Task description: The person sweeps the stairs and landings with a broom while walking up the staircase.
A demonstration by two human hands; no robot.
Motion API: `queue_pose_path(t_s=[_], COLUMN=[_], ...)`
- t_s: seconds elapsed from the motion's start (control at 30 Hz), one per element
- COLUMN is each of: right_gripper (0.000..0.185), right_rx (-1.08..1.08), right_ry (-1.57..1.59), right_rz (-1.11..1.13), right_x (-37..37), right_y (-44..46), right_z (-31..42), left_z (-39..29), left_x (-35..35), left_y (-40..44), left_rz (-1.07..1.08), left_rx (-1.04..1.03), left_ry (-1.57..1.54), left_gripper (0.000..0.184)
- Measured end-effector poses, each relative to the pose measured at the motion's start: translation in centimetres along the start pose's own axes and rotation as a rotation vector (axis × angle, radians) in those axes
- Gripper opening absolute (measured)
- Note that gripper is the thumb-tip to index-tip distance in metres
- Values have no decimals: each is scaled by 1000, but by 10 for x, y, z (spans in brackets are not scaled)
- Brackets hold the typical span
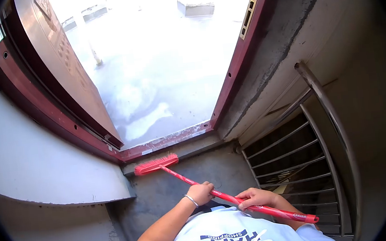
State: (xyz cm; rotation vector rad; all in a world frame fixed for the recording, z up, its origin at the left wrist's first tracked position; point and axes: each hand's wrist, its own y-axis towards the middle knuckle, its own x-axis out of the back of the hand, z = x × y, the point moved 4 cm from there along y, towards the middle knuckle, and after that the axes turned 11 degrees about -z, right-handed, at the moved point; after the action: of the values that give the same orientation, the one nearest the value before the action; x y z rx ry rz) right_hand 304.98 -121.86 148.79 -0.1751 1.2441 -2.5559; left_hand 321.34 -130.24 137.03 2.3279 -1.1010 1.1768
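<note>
A red broom (pixel 156 164) with a long red handle lies slantwise across the view, its bristles turned toward the doorway step. My left hand (pixel 200 193), with a bracelet at the wrist, is wrapped round the handle at its middle. Further up, nearer the handle's free end, my right hand (pixel 257 198) grips it too, thumb on top. The broom head is at the foot of the step, by the left wall's corner. The handle's end sticks out past my right hand to the lower right.
Beyond the step, a dark red door frame (pixel 226 81) opens onto a bright outdoor surface (pixel 152 92). The door (pixel 67 63) stands open at the left. A metal railing (pixel 331 110) runs along the right, beside the grey floor (pixel 217 167). A white curved wall (pixel 42 160) is at the left.
</note>
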Motion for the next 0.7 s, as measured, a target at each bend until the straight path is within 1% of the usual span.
queue_pose_path(t_s=[0.03,0.07,0.1,0.13,0.17,0.2,0.27,0.3,0.33,0.43,0.47,0.53,0.57,0.6,0.67,0.7], right_gripper=[45,45,46,49,45,45,33,23,23,26,26,28,23,23,15,13], right_rx=[11,1,95,188,201,197,430,430,428,505,501,599,612,615,480,482], right_ry=[2,-1,48,99,165,170,87,157,168,352,363,414,516,524,475,452], right_rz=[61,62,27,-11,-10,-18,15,43,30,-28,-45,-89,-118,-141,-334,-505], right_x=[8,17,25,33,40,47,63,67,72,87,87,86,81,75,67,60], right_y=[10,16,20,22,18,18,15,14,13,10,10,12,15,18,30,41], right_z=[8,18,30,43,61,70,92,99,103,113,115,123,132,137,142,148], left_z=[6,12,18,25,32,39,59,73,85,132,146,179,195,209,232,240], left_x=[13,23,27,34,43,48,65,69,76,83,86,80,78,75,71,69], left_y=[9,19,26,33,43,52,70,80,90,123,132,149,156,160,172,176], left_rz=[-30,-59,-54,-165,-276,-271,-438,-448,-445,-422,-364,-372,-362,-387,-406,-407], left_rx=[-12,-27,-26,-5,14,7,-1,-1,20,76,154,167,148,147,153,151], left_ry=[45,91,81,105,133,127,155,148,139,122,103,100,94,86,70,61], left_gripper=[20,20,20,19,19,19,20,21,22,22,21,22,22,23,25,26])
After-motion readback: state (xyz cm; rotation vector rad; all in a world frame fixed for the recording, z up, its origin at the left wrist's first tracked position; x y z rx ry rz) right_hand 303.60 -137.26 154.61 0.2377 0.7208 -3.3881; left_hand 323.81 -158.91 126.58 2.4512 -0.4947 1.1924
